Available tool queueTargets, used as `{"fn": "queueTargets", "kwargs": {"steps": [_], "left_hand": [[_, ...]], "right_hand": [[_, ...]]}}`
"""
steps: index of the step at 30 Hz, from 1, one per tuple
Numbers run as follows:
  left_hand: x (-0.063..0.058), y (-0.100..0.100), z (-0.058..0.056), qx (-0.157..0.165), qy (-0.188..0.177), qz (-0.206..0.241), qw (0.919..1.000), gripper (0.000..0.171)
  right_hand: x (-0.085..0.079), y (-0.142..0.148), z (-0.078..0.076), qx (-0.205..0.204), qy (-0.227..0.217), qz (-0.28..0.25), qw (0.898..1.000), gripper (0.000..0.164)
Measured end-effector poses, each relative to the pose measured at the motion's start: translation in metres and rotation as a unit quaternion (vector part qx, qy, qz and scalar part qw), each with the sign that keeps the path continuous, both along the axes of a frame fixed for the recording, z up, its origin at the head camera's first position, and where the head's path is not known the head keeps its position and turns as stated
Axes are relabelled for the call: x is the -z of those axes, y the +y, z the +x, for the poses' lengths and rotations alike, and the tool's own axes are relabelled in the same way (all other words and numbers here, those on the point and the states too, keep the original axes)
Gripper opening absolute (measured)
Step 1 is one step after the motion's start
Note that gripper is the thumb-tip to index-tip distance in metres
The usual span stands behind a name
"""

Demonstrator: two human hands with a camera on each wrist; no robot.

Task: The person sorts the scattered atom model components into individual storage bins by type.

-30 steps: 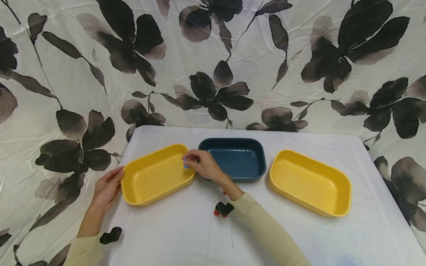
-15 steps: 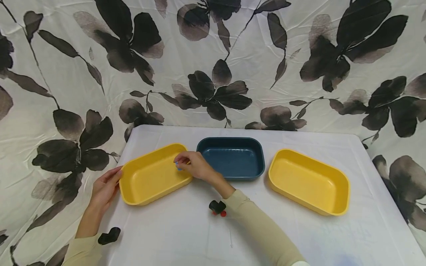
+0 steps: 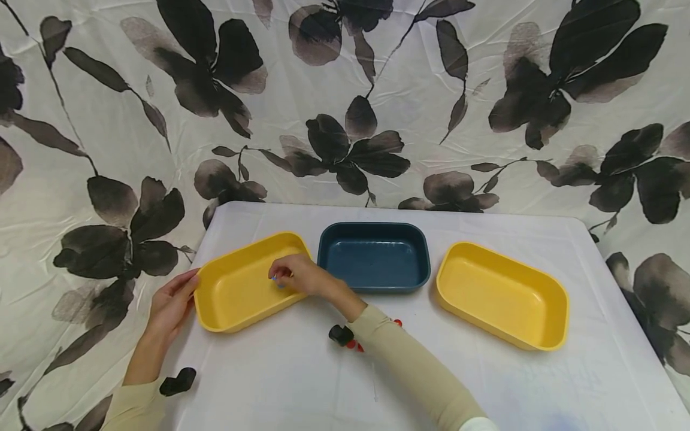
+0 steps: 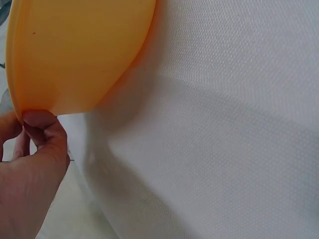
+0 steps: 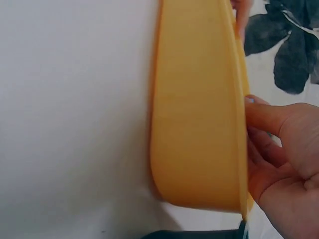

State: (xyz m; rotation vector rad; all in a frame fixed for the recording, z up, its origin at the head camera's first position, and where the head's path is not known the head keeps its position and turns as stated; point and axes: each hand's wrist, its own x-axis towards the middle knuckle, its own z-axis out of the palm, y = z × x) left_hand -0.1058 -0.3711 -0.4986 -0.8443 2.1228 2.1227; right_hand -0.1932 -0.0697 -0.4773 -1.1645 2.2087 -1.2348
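My left hand [image 3: 171, 305] pinches the left end of a yellow tray [image 3: 229, 296], thumb on the outer wall just under the rim [image 4: 40, 113]. My right hand [image 3: 302, 275] is over the right half of that same tray, its fingertips reaching down inside the rim. Between those fingertips is a small bright blue thing [image 3: 278, 282], mostly covered by the fingers; I cannot tell its kind. In the right wrist view, the tray's side wall [image 5: 199, 109] stands in front of the right fingertips, with only a speck of blue showing by the thumb.
A dark blue tray [image 3: 374, 263] stands right beside the yellow one at the back middle. Another yellow tray [image 3: 501, 296] sits angled at the right. Black wrist devices [image 3: 179, 382] show by both forearms. A floral cloth [image 3: 334, 143] hangs behind the white table [image 3: 280, 377].
My right hand has moved left and slightly down, from the tray's right edge to over its inside, carrying the small blue thing. The left hand stays at the rim.
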Motion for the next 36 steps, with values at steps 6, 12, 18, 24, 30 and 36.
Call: {"fn": "queueTargets", "kwargs": {"steps": [6,12,18,24,30,36], "left_hand": [[0.000,0.000,0.001,-0.001,0.010,0.001,0.9999,0.046],[0.001,0.001,0.001,0.002,0.020,0.004,0.9998,0.047],[0.000,0.001,-0.001,0.002,0.010,0.002,0.9999,0.050],[-0.002,0.000,-0.002,0.001,-0.017,-0.007,0.9998,0.051],[-0.003,-0.001,-0.002,0.004,-0.020,-0.005,0.9998,0.053],[-0.002,-0.002,-0.001,0.004,-0.017,0.002,0.9998,0.052]], "right_hand": [[0.005,-0.008,0.003,-0.022,0.044,0.055,0.997,0.009],[0.005,-0.014,0.006,-0.020,0.052,0.096,0.994,0.009],[0.004,-0.020,0.007,0.003,0.039,0.130,0.991,0.009],[0.003,-0.024,0.008,0.032,0.015,0.172,0.985,0.011],[0.002,-0.027,0.009,0.046,-0.008,0.194,0.980,0.009],[0.001,-0.029,0.011,0.051,-0.017,0.211,0.976,0.007]]}}
